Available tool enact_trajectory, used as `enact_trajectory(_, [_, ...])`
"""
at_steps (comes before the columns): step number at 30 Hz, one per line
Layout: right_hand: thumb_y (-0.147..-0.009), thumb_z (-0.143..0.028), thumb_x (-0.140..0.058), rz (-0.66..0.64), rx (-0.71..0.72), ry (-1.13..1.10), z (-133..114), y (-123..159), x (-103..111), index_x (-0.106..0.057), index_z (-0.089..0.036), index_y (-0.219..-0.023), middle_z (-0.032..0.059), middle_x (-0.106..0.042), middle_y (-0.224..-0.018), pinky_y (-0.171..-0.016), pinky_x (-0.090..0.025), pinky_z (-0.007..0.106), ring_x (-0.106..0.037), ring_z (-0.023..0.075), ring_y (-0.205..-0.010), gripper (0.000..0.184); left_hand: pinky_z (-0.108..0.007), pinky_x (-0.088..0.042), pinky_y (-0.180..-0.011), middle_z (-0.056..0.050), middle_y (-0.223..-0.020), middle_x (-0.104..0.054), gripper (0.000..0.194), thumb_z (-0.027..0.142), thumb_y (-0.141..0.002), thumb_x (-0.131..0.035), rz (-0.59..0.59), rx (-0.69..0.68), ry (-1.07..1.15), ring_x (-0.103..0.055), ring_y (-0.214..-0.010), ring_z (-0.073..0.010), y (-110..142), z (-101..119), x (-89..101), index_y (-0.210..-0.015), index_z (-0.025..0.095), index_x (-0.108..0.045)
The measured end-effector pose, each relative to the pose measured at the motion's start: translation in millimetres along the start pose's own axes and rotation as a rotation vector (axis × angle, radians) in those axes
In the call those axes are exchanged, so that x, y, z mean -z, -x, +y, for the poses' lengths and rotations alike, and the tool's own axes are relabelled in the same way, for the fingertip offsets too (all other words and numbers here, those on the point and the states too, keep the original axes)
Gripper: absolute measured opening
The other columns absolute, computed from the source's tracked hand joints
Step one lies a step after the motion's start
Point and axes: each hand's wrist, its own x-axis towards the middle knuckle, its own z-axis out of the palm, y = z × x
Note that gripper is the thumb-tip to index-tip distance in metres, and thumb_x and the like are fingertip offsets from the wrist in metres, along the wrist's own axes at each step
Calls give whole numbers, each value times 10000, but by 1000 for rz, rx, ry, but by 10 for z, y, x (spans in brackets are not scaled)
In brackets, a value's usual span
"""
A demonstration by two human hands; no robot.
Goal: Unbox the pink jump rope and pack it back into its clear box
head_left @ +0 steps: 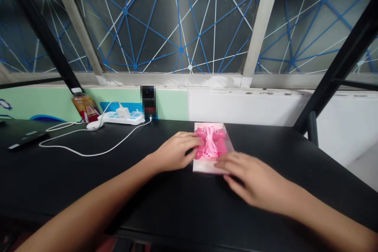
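Observation:
A pink jump rope (pixel 210 141) with bundled pale cord between two pink handles lies in a flat package with a white backing (pixel 203 166) and what looks like clear plastic over it. The package rests on the black table. My left hand (pixel 177 150) is at its left edge, fingertips over the left handle and thumb apart below. At the lower right corner, my right hand (pixel 251 177) has its fingers extended over the package, with the thumb spread away; it is slightly blurred. Both hands look open, and neither is wrapped around the package.
On the black table (pixel 165 208), a white power strip (pixel 110 118) with a charger (pixel 122 112) and cable stands at the back left. A drink bottle (pixel 85 106) leans beside it. A dark flat device (pixel 29 140) lies far left. Black metal posts (pixel 333 67) rise at both sides.

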Motion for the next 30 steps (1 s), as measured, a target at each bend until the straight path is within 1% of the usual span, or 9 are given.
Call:
enact_trajectory(3, [-962,-312,-492,188,-131,30,198,-43,-21,-532,-227,-1294,104,-567,-1295,-1021,-457,467,-538,258,-1198,346,-370,-432,-1074,-28,-1264,-661,253,263,-941,-551,-20,36,178,-543,-1258,-179,-7,-49,43,-1174,233,-644])
enact_trajectory(7, [-909,-423,-578,168,-245,-22,359,-60,-131,-411,-230,-1391,125,-477,-1369,-1022,-474,462,-505,282,-1242,545,-388,-403,-1101,-28,-1277,-651,230,338,-983,-498,-66,92,272,-531,-1271,-177,-2,-69,90,-1094,237,-673])
enact_trajectory(11, [-930,-436,-535,196,-293,-18,367,-64,-172,-401,-230,-1386,131,-468,-1362,-1014,-477,464,-516,288,-1228,518,-450,-373,-1108,-62,-1394,-555,527,494,-778,-746,-115,82,188,-471,-1324,-258,19,-1,111,-1215,242,-596])
enact_trajectory(13, [-948,-442,-504,223,-307,-14,359,-69,-143,-418,-227,-1366,130,-497,-1326,-997,-482,467,-537,286,-1197,478,-448,-372,-1108,-59,-1386,-560,506,457,-795,-738,-109,81,166,-476,-1318,-253,24,21,99,-1226,244,-581])
enact_trajectory(16, [-932,-460,-538,176,-297,-42,375,-70,-91,-470,-237,-1329,111,-554,-1232,-920,-515,446,-597,269,-1081,460,-409,-384,-1105,-50,-1317,-607,292,327,-910,-608,-52,93,189,-509,-1283,-210,22,9,65,-1186,234,-599])
enact_trajectory(20, [-906,-383,-587,114,-333,-139,436,-71,-116,-558,-243,-1240,47,-643,-961,-708,-541,367,-647,203,-771,364,-371,-450,-1012,-75,-1254,-601,274,323,-868,-645,-12,154,181,-563,-1182,-224,17,-24,47,-1124,226,-637])
enact_trajectory(25, [-930,-328,-537,108,-424,-421,438,-85,-184,-565,-219,-1184,6,-664,-776,-581,-508,302,-644,166,-609,278,-259,-465,-625,23,-695,-642,230,332,-929,-542,-194,366,315,-617,-621,-139,8,-5,65,-1118,214,-598])
enact_trajectory(27, [-943,-327,-511,75,-441,-487,431,-73,-155,-535,-210,-1225,3,-663,-749,-587,-513,309,-652,173,-607,307,-241,-446,-594,40,-641,-645,234,302,-944,-506,-242,401,434,-611,-577,-129,11,-4,79,-1152,204,-552])
enact_trajectory(30, [-933,-273,-507,-23,-390,-590,458,-37,-83,-452,-213,-1330,6,-678,-793,-659,-537,314,-674,178,-691,405,-235,-464,-630,17,-758,-688,308,255,-892,-575,-284,367,560,-642,-665,-132,22,-34,106,-1190,201,-519])
